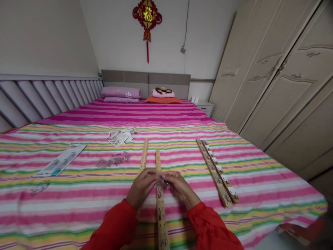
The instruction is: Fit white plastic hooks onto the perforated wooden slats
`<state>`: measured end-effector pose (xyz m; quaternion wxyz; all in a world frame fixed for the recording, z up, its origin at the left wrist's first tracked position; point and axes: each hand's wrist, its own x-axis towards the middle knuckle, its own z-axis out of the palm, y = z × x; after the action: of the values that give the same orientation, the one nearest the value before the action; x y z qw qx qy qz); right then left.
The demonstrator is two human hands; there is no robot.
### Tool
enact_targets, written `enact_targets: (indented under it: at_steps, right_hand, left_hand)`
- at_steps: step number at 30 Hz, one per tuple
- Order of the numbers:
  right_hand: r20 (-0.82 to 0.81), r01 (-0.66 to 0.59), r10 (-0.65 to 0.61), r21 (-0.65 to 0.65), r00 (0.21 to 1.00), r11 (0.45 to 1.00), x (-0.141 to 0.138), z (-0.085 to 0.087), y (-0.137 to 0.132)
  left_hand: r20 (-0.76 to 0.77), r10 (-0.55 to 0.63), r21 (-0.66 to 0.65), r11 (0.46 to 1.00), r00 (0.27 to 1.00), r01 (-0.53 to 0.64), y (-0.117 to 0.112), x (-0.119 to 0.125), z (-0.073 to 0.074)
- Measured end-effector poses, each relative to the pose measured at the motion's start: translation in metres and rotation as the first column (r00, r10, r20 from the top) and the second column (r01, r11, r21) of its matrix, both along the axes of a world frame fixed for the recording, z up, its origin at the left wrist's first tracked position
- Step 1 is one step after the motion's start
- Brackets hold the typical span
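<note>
Between my two hands, over a wooden strip (161,227) with rows of holes, is a small clear plastic packet (161,178). My left hand (142,187) pinches its left side with thumb and fingertips. The other side is gripped by my right hand (181,189), its fingers closed together; what the packet contains is too small to make out. Small metal pieces lie along the strip below the hands. A second wooden strip (143,158) with holes lies just to the left, partly hidden behind my left hand.
Two wooden strips (212,168) with metal pieces and white round parts lie at right on the striped bedsheet (182,152). Leftward are small clear packets (118,159), paper pieces (118,138), a flat package (62,160) and thin wire-like loops (40,187). Wardrobes (283,93) stand at right.
</note>
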<state>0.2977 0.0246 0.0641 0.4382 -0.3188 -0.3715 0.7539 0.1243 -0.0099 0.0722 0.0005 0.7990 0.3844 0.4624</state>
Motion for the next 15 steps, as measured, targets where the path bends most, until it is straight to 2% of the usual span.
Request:
enact_targets:
  at_steps: [6,10,13,15]
  right_hand:
    - [0.029,0.009,-0.007,-0.068,1.0,0.998,0.004,0.002,0.007]
    - [-0.016,0.035,-0.037,-0.137,0.999,0.99,0.005,0.0,0.014]
    - [-0.057,0.082,-0.093,-0.163,0.994,0.983,0.003,-0.002,0.021]
    - [-0.074,0.114,-0.126,-0.157,0.989,0.981,0.0,-0.002,0.027]
  left_hand:
    - [-0.001,-0.022,-0.116,0.993,1.0,0.021,0.015,-0.002,0.003]
    - [0.116,-0.006,-0.236,0.971,0.993,0.033,0.021,-0.001,-0.002]
    - [0.32,0.098,-0.406,0.913,0.942,0.043,0.024,0.004,-0.007]
    - [0.479,0.181,-0.534,0.837,0.859,0.122,0.026,0.009,-0.009]
